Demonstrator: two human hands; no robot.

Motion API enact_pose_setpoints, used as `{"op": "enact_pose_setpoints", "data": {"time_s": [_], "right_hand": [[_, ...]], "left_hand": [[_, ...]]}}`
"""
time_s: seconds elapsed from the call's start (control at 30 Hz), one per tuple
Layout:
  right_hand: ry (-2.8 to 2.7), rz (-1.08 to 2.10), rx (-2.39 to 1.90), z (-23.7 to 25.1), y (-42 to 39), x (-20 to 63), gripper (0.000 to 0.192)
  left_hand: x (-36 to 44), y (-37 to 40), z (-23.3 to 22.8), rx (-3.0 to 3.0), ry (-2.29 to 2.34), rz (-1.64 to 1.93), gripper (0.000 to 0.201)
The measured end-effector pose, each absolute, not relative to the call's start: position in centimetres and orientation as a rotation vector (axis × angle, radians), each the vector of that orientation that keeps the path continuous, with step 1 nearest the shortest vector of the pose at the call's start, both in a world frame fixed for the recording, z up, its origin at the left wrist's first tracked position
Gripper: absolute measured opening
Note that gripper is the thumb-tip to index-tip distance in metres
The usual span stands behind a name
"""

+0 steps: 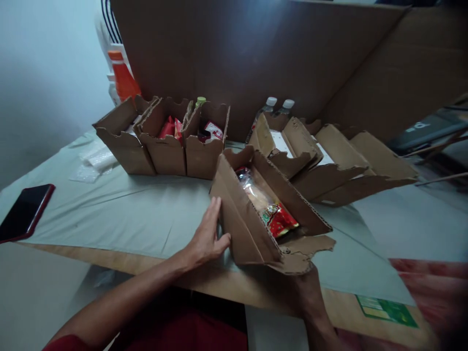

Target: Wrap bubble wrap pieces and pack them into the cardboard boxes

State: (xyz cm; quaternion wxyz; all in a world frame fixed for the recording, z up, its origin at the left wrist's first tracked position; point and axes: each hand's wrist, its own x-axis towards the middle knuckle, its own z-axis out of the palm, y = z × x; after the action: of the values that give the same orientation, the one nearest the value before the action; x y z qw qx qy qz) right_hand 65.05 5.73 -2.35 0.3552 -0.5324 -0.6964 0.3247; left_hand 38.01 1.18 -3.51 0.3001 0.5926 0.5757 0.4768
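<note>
An open cardboard box (241, 229) lies tilted near the table's front edge, with a clear snack packet and a red packet (278, 219) inside. My left hand (208, 236) rests flat against the box's left wall, fingers together. My right hand (310, 287) is under the box's near right corner, mostly hidden by a torn flap, and seems to hold it.
Three small cardboard boxes (164, 141) with packets stand in a row behind. Flattened boxes (347, 165) lie to the right, two capped bottles (278, 105) behind them. An orange bottle (122, 75) stands at back left, a phone (24, 212) at far left. A large cardboard sheet (256, 53) walls the back.
</note>
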Motion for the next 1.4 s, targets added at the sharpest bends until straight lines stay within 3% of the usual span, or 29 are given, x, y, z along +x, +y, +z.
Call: {"op": "enact_pose_setpoints", "data": {"time_s": [0.3, 0.7, 1.03, 1.17, 1.23, 1.3, 1.4], "right_hand": [[-1.890, 0.764, -1.385, -2.9, 6.2, 63.8, 0.025], [-2.003, 0.689, -1.291, -1.5, 6.8, 60.6, 0.025], [-2.125, 0.688, -1.206, -1.3, 11.6, 59.1, 0.018], [-2.047, 0.693, -1.191, -2.7, 12.9, 58.5, 0.029], [-2.041, 0.652, -1.145, -3.6, 13.2, 58.3, 0.033], [-2.076, 0.559, -1.091, -4.5, 13.1, 58.4, 0.031], [-2.163, 0.390, -1.013, -5.3, 12.5, 58.6, 0.025]], "left_hand": [[39.3, -1.6, -3.0, 1.688, 1.445, 1.115, 0.114], [38.3, -0.1, -3.7, 1.661, 1.540, 1.259, 0.074], [35.9, 4.1, -2.8, 1.758, 1.558, 1.220, 0.071], [34.6, 6.9, -1.6, 1.758, 1.801, 1.040, 0.064], [33.9, 9.0, -0.7, 1.708, 2.015, 0.850, 0.051], [33.3, 11.2, 0.0, 1.650, 2.162, 0.707, 0.034], [32.9, 13.7, 0.2, 1.594, 2.256, 0.633, 0.035]]}}
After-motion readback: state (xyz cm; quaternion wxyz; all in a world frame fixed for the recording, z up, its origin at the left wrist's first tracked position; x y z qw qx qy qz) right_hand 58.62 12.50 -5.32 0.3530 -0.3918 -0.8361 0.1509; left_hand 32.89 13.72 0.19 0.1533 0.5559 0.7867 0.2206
